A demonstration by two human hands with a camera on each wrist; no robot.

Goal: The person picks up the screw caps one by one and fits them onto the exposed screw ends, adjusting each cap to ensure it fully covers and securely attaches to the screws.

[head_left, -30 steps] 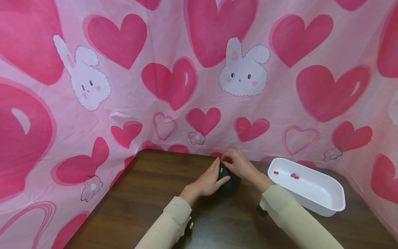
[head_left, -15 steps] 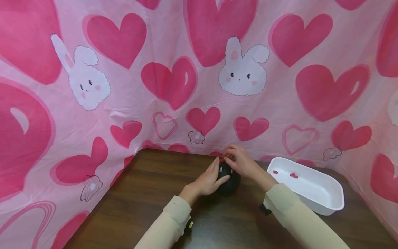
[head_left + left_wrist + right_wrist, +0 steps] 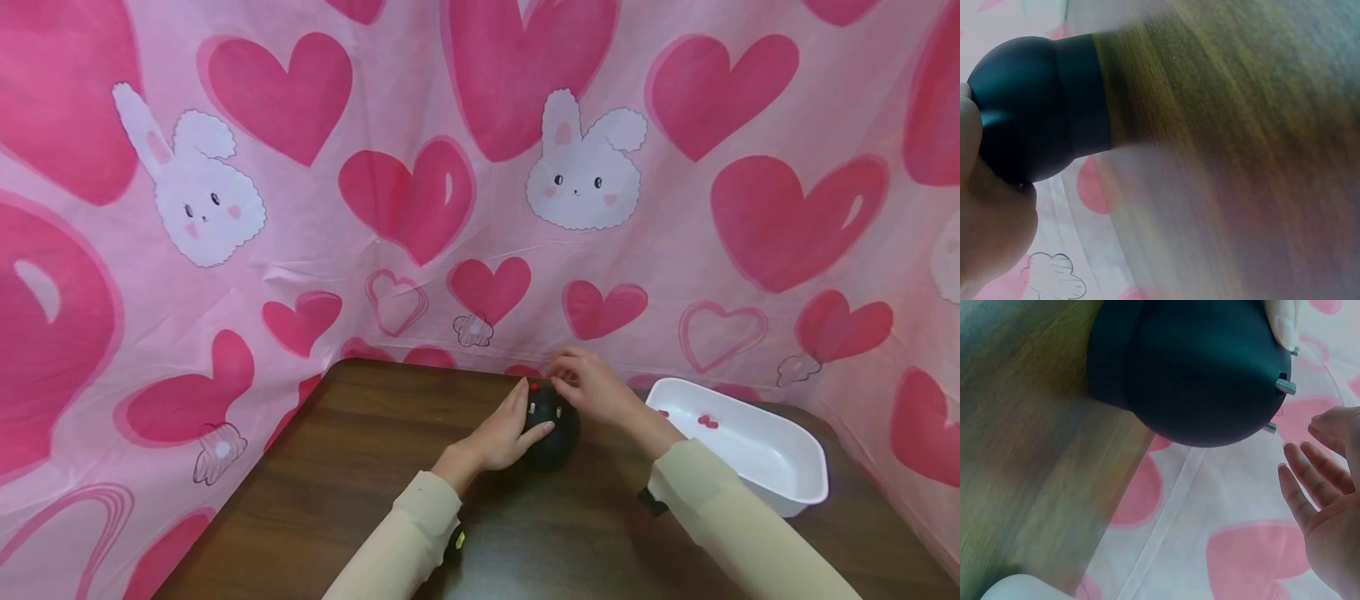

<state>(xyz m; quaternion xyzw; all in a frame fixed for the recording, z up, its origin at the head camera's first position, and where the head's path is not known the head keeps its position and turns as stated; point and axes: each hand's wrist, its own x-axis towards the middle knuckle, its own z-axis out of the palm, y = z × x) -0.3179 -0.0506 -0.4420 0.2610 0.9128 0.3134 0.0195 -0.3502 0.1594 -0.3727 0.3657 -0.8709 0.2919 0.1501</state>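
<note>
A smooth black dome (image 3: 551, 454) on a narrower round base is standing upright toward the far side of a dark brown wood-grain table (image 3: 375, 450), short threaded metal studs (image 3: 1287, 386) jutting from its top. The left hand (image 3: 501, 435) is clasping it from the left, thumb reaching across the near face. The right hand (image 3: 591, 390) is hovering just off its far right, fingers loosely bent and apparently holding nothing. A small red piece (image 3: 534, 387) is showing at the dome's far top; whether it is fully seated, one cannot tell. Similar red pieces (image 3: 712, 425) are lying in a white oblong tray (image 3: 772, 458) at right. The work appears to be capping studs; the next move seems to call for fetching another piece.
</note>
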